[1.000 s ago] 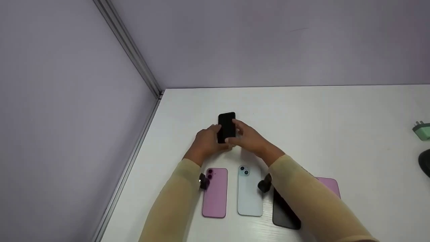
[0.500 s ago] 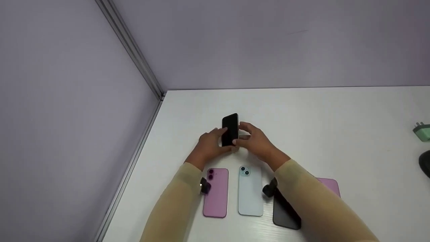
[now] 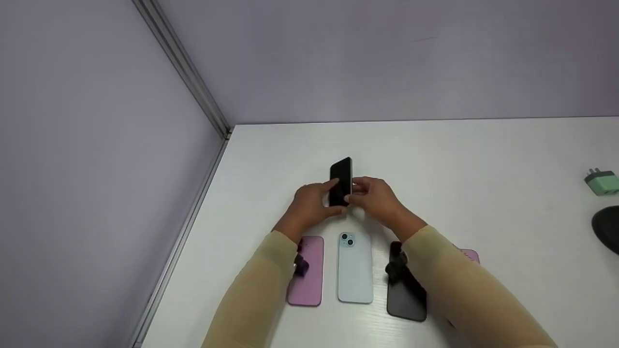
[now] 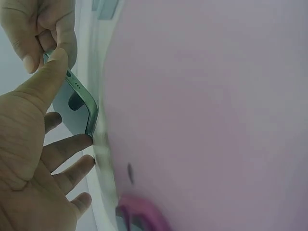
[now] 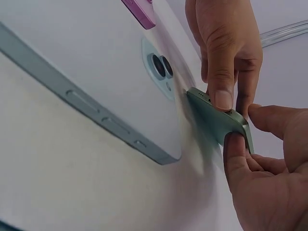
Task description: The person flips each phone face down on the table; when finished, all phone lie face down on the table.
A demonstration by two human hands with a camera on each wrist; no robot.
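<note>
Both hands hold one phone (image 3: 341, 181) between them above the white table (image 3: 459, 159), out beyond a row of phones lying flat. The left hand (image 3: 312, 205) pinches it with the thumb on one face and the fingers curled toward the other; the left wrist view shows that thumb (image 4: 45, 79) pressed along the green edge, the other fingers loosely spread below. The right hand (image 3: 379, 198) pinches the opposite side, fingertips (image 5: 222, 98) on the upper edge and thumb beneath. Both grips are closed on the phone, neither hand slack.

The phone stands nearly upright, its long axis pointing up and slightly away from the person, top end highest. Its dark screen faces left and it is turned almost edge-on to the head camera, so the thin side shows. The lower end sits between the two hands, just above the table.

Nearer the person, three phones lie side by side, long axes running away from the person: a pink phone (image 3: 309, 275), a pale blue phone (image 3: 355, 273) with its camera end farthest, and a black phone (image 3: 408, 299) partly under the right sleeve. A green plug (image 3: 602, 182) lies far right
</note>
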